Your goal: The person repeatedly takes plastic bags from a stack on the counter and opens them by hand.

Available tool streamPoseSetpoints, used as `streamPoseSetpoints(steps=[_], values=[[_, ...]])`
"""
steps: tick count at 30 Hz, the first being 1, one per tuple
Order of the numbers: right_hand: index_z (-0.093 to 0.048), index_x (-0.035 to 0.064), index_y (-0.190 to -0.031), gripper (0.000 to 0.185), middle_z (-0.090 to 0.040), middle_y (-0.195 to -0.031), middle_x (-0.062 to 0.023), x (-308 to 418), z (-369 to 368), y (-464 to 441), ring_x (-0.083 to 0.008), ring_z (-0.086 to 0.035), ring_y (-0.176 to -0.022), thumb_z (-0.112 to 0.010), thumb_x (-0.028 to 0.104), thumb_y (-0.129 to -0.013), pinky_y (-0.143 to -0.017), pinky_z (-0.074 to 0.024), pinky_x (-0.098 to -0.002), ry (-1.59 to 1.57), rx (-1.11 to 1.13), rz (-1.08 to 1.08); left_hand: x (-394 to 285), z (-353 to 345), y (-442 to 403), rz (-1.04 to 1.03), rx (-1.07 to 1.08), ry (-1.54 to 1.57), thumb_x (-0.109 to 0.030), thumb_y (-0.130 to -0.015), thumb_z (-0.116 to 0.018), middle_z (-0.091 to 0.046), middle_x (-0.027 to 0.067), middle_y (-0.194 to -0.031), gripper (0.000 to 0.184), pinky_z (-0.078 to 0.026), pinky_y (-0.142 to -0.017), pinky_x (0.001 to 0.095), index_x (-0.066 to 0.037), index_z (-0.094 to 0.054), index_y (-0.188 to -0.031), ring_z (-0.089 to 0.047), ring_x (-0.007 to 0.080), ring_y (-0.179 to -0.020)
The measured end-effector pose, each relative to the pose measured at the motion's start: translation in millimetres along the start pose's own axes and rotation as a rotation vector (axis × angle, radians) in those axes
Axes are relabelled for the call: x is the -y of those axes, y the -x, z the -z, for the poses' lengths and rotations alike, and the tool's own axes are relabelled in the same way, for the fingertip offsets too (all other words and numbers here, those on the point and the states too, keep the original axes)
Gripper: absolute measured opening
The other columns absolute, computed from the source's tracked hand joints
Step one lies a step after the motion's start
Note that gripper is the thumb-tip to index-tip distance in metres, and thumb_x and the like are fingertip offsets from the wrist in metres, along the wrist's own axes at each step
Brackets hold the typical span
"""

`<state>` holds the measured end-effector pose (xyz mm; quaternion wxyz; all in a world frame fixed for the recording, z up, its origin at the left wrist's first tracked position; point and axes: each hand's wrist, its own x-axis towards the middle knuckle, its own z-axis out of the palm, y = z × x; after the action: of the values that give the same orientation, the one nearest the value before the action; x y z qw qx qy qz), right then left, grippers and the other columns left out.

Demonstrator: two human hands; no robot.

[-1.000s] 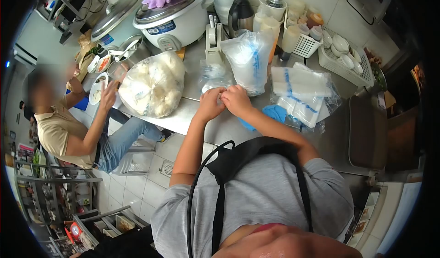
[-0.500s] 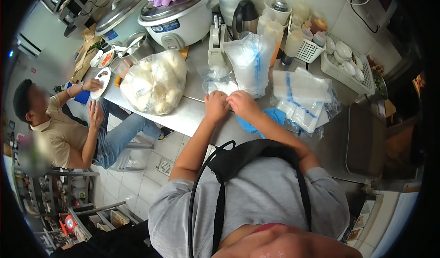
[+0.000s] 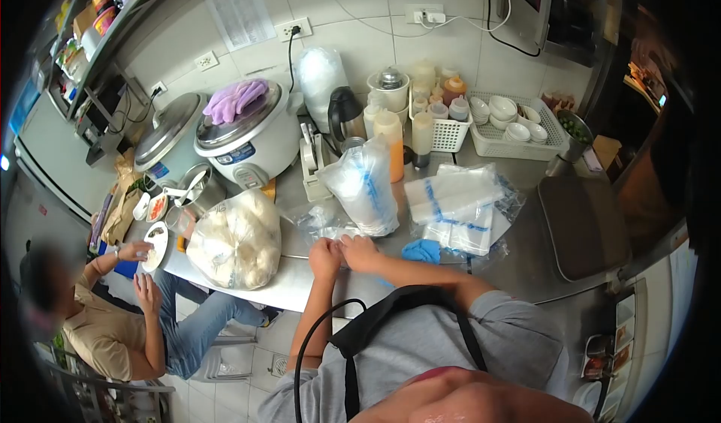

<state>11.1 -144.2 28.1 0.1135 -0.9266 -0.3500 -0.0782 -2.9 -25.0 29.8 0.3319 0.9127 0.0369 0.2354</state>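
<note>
My left hand [image 3: 325, 258] and my right hand [image 3: 359, 253] meet at the steel counter's near side, fingers pinched together. Between them they grip the near edge of a small clear plastic bag [image 3: 319, 217], with something whitish in it that I cannot make out. Just beyond my right hand stands a tall plastic bag [image 3: 364, 186] with white contents and blue print. A large knotted clear bag of pale round pieces [image 3: 236, 239] sits to the left of my left hand. Right of my right hand lie a crumpled blue cloth or glove [image 3: 422, 251] and flat packs of plastic bags [image 3: 454, 205].
Behind are two rice cookers [image 3: 244, 139], purple gloves [image 3: 234, 100] on one, a tape dispenser [image 3: 314, 160], a black jug [image 3: 346, 115], sauce bottles [image 3: 388, 145] and a basket of bowls [image 3: 518, 147]. At left, a seated person [image 3: 113, 325] reaches to a white plate [image 3: 155, 246].
The camera view has tilted up, so the counter sits lower in the picture and more wall shows. My hands stay together at the small bag, with only slight finger movement.
</note>
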Motion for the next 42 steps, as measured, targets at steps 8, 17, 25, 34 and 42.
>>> streamPoseSetpoints(steps=[8,17,25,34,42], values=[[-0.059,0.0076,-0.062,0.018,-0.058,-0.066,-0.0129,-10,14,-1,-0.0287,-0.057,-0.063,-0.047,0.02,-0.07,-0.054,-0.0438,-0.0405,-0.164,-0.032,-0.13,-45,20,-3,-0.087,0.028,0.195,-0.01,-0.075,-0.051,-0.054,0.0136,-0.065,0.011,-0.041,-0.056,0.0307,0.001,-0.051,-0.073,-0.052,0.0236,-0.059],[-0.053,0.0063,-0.078,0.012,-0.057,-0.072,-0.0154,-10,14,3,-0.0322,-0.055,-0.069,-0.053,0.008,-0.066,-0.061,-0.0431,-0.0403,-0.48,-0.212,-0.136,-34,22,7,0.116,0.108,0.44,-0.008,-0.078,-0.049,-0.052,0.0036,-0.064,0.008,-0.04,-0.054,0.0232,0.0,-0.05,-0.075,-0.047,0.0093,-0.058],[-0.058,0.0065,-0.069,0.015,-0.058,-0.072,-0.0145,-22,10,7,-0.0317,-0.056,-0.069,-0.054,0.021,-0.068,-0.061,-0.0439,-0.0409,-0.397,0.017,-0.339,-43,22,8,0.013,0.255,0.361,-0.008,-0.073,-0.052,-0.052,0.0063,-0.079,0.013,-0.041,-0.064,0.0287,-0.003,-0.052,-0.085,-0.049,0.0167,-0.072],[-0.053,0.0034,-0.061,0.016,-0.054,-0.07,-0.0149,-9,32,16,-0.0318,-0.053,-0.066,-0.052,0.016,-0.07,-0.058,-0.0419,-0.0414,-0.543,-0.305,-0.031,-39,6,16,-0.115,0.126,-0.251,-0.016,-0.063,-0.057,-0.049,0.0075,-0.093,0.026,-0.036,-0.074,0.0404,-0.018,-0.06,-0.089,-0.044,0.0277,-0.088],[-0.051,0.0011,-0.074,0.004,-0.056,-0.076,-0.0075,-3,89,42,-0.017,-0.054,-0.069,-0.053,0.004,-0.075,-0.06,-0.0421,-0.0274,-0.966,-0.398,-0.118,0,-11,3,-0.011,0.116,-0.43,-0.024,-0.063,-0.059,-0.049,0.0055,-0.093,0.023,-0.035,-0.075,0.04,-0.018,-0.061,-0.084,-0.045,0.0263,-0.089]])
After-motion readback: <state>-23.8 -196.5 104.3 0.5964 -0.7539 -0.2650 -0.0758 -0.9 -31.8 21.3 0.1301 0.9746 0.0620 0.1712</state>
